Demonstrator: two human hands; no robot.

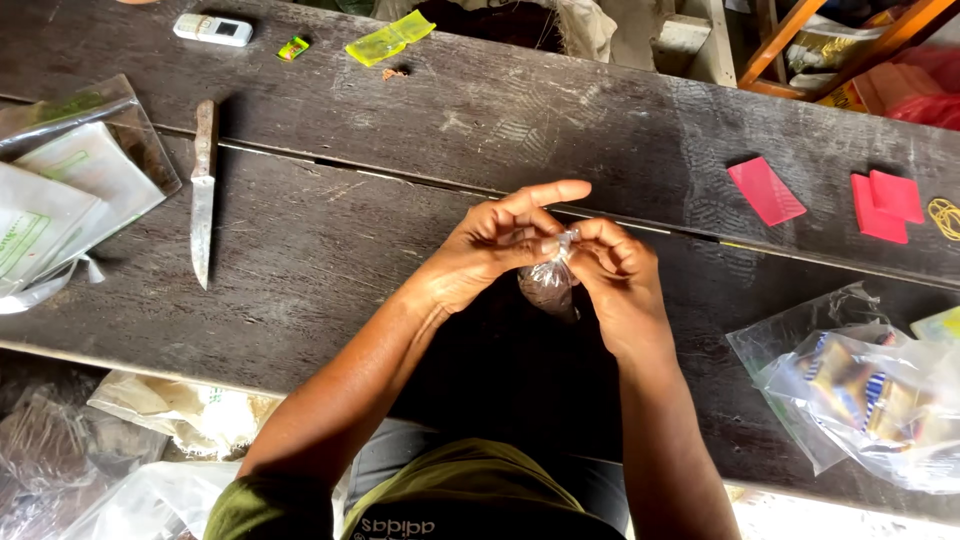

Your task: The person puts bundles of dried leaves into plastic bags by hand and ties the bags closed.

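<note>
Desk (330, 250): dark weathered planks, lengthwise gap. Knife (203, 190) and packets (60, 200) left; red cards (765, 190) and bagged goods (860, 395) right; bare middle. Left hand (480, 250) and right hand (615, 275) both pinch small clear bag (548, 282) above near edge.

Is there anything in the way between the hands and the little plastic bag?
No. Both the left hand and the right hand already pinch the little plastic bag at its top, above the dark wooden table. The knife lies far off to the left.
</note>
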